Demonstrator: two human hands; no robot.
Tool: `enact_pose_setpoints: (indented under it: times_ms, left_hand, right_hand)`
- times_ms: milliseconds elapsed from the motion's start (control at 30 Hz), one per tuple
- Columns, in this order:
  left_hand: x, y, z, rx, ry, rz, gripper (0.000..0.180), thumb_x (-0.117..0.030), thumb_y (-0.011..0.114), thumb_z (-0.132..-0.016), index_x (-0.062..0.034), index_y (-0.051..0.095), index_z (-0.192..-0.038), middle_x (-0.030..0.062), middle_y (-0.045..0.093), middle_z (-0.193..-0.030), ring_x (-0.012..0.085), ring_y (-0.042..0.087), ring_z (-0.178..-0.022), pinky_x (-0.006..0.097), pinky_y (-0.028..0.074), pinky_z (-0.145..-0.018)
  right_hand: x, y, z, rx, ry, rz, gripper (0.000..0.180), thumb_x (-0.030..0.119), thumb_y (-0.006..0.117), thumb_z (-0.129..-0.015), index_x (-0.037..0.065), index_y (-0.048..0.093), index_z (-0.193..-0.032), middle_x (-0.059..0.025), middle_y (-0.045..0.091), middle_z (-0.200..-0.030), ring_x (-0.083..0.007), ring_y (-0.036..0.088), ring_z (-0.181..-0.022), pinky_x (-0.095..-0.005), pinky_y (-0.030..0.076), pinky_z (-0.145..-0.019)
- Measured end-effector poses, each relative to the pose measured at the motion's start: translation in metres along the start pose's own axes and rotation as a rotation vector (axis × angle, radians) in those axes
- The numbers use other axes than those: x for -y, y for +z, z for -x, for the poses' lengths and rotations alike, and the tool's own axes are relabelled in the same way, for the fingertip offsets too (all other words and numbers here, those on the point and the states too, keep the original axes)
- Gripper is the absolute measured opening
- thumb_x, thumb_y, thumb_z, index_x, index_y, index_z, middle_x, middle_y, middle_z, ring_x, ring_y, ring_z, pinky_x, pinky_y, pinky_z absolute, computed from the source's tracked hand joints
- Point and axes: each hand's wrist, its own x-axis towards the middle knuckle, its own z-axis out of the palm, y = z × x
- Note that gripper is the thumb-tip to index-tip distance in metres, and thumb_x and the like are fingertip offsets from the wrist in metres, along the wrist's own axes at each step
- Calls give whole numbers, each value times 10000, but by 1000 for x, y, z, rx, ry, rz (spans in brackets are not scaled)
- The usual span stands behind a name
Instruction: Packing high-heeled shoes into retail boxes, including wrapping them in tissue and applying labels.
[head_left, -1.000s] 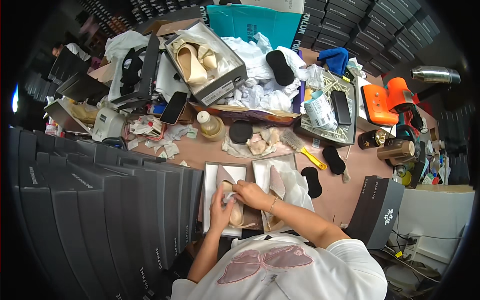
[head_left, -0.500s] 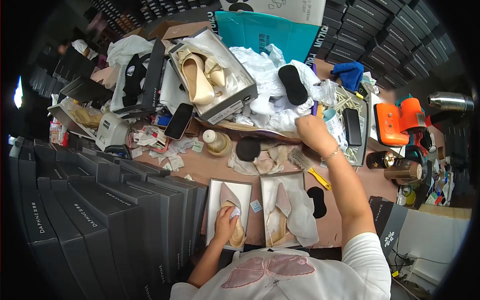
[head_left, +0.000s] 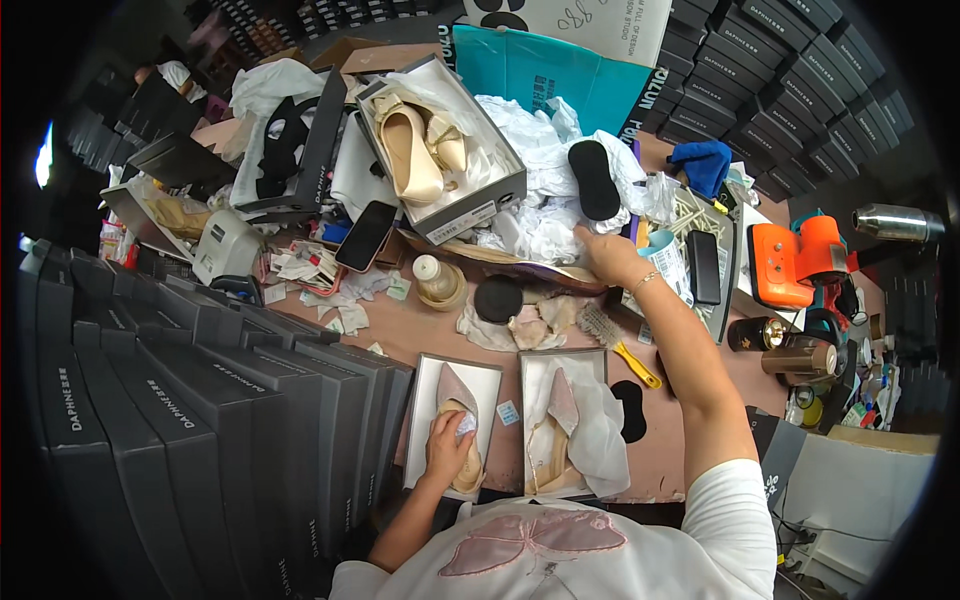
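My left hand (head_left: 447,447) is closed around a wad of white paper (head_left: 466,424) at the opening of a pale pointed shoe (head_left: 456,387). That shoe lies in a white-lined shoebox (head_left: 489,390) near me. Its mate, a glittery pointed shoe (head_left: 563,402), lies in the second shoebox (head_left: 596,362) to the right, partly under tissue paper (head_left: 600,425). Farther off, my right hand (head_left: 612,258) touches the near edge of a heap of crumpled white paper (head_left: 540,235) in a carton. One digit points into the heap; the other fingers are mostly hidden.
Grey shoeboxes (head_left: 220,400) are stacked at left. A yellow-handled brush (head_left: 632,362), a black insole-shaped pad (head_left: 630,410) and a pump bottle (head_left: 436,282) lie or stand around the open boxes. Behind sits a box of cream flats (head_left: 410,155); an orange device (head_left: 785,262) stands at right.
My right hand has shifted slightly left and nearer along the paper heap. The left hand stays at the shoe with the paper wad. The whole view has tilted a little.
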Motion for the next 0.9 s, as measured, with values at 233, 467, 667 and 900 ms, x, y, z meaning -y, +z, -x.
enact_pose_setpoints:
  times_ms: [233, 467, 667, 900]
  left_hand:
    - [0, 7, 12, -425, -301, 252, 417, -210, 678, -861, 1, 540, -1193, 152, 599, -1070, 284, 591, -1004, 374, 491, -841]
    - [41, 5, -11, 146, -831, 732, 429, -401, 603, -909, -7, 553, -1074, 129, 636, -904, 167, 669, -679, 320, 562, -574]
    - [28, -1, 4, 259, -847, 1083, 322, -219, 589, -913, 4, 525, -1136, 114, 628, -1003, 188, 661, -827, 330, 569, -675]
    - [-63, -40, 37, 367, -558, 1085, 518, -57, 658, -867, 3, 366, -1291, 107, 604, -1147, 185, 635, -999, 315, 549, -807]
  right_hand:
    - [-10, -46, 67, -298, 60, -58, 439, 131, 680, -786, 61, 560, -1203, -204, 661, -890, -375, 643, -840, -455, 505, -713]
    - [64, 26, 161, -162, 70, -1126, 85, -2, 551, -853, 43, 506, -910, 17, 526, -764, -47, 510, -681, -217, 461, -600]
    - [173, 114, 197, -82, 80, -1392, 295, 8, 593, -813, 7, 509, -1096, -10, 516, -842, -77, 523, -713, -235, 467, -633]
    - [231, 67, 213, -262, -309, -692, 195, 71, 624, -801, 11, 518, -953, -174, 564, -832, -346, 618, -725, -409, 503, -618]
